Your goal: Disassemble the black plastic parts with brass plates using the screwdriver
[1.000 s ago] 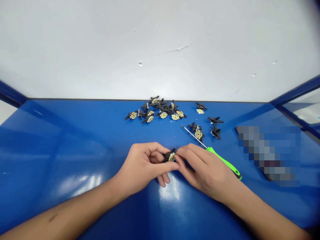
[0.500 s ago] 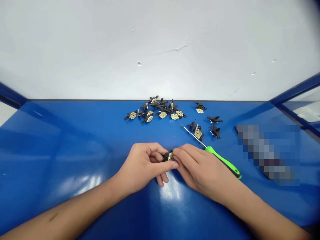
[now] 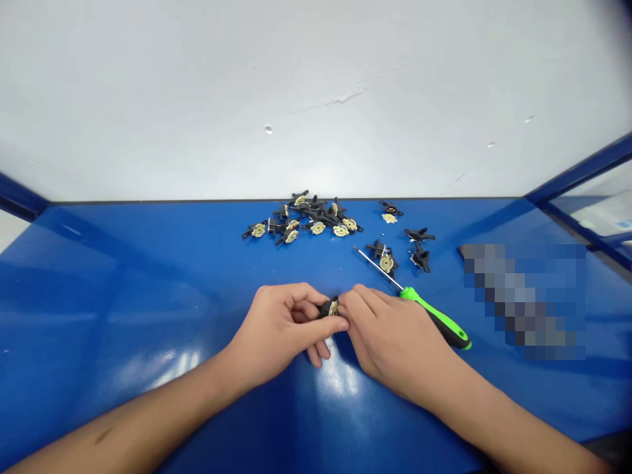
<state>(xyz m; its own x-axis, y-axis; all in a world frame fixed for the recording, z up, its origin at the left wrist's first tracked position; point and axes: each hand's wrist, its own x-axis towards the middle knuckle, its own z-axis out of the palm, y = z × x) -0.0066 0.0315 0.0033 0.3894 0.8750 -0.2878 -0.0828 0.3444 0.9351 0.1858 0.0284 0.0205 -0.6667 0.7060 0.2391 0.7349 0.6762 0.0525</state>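
- My left hand [image 3: 276, 329]: pinched shut on small black-and-brass part [image 3: 330, 307].
- My right hand [image 3: 390, 336]: fingertips closed on the same part.
- Part: probably light, stiff; best gripped by its edges.

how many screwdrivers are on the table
1. The green-handled screwdriver lies on the blue table just right of the right hand, its tip toward the loose black parts. None other shows.

Small part [image 3: 330, 307] pinched between left hand [image 3: 279, 329] and right hand [image 3: 395, 339], centre of table [image 3: 148, 289], near front. Screwdriver [image 3: 419, 304] just behind right hand, tip pointing back-left. Pile of parts [image 3: 306, 217] at back edge by wall [image 3: 296, 85]. Few loose parts [image 3: 419, 247] right of pile, beside screwdriver tip.
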